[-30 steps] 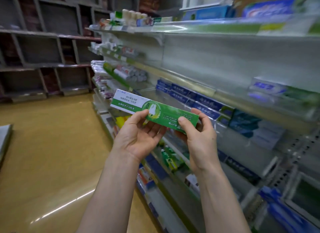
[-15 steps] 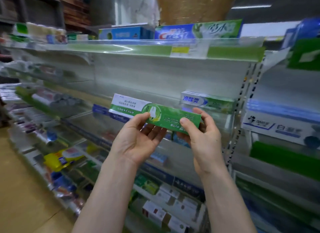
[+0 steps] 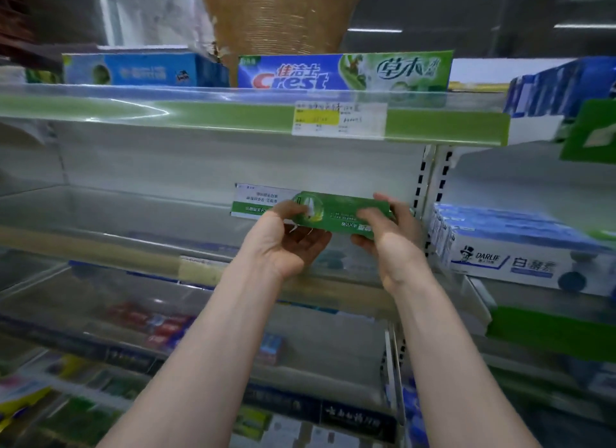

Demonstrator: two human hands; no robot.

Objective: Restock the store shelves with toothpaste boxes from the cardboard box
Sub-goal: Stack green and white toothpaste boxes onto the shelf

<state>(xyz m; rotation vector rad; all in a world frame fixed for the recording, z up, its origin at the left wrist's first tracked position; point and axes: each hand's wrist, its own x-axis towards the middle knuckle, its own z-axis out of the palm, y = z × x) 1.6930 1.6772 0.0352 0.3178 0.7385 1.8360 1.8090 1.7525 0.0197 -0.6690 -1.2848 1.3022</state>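
**Both hands grasp a green toothpaste box (image 3: 336, 211) at the middle shelf (image 3: 133, 214)**

The fingers (image 3: 311, 244) of the left hand (image 3: 283, 244) curl up under the box from 6 o'clock. Its thumb presses the front face near the round picture in the middle of the box. The right hand (image 3: 390, 237) pinches the green end. Its thumb lies across the front and its other fingers wrap over the top edge, so both hands are clasped on the box.

The box lies lengthwise and almost level, with its print upside down. The white end juts out past the left hand toward 9 o'clock and the green end sits inside the right hand at 3 o'clock. It is held in front of the shelf's pale back wall. Whether its underside touches the shelf board cannot be told.

At 3 o'clock, past a slotted upright (image 3: 421, 181), stand stacked white-and-blue Darlie boxes (image 3: 516, 247). At 12 o'clock the upper shelf (image 3: 200, 114) has a green front strip with a price label (image 3: 336, 119). Above it stand a Crest box (image 3: 343, 70) and, at 10 o'clock, a blue box (image 3: 143, 69). At 7 o'clock, a shelf lower, blurred red boxes (image 3: 156, 321) lie flat.
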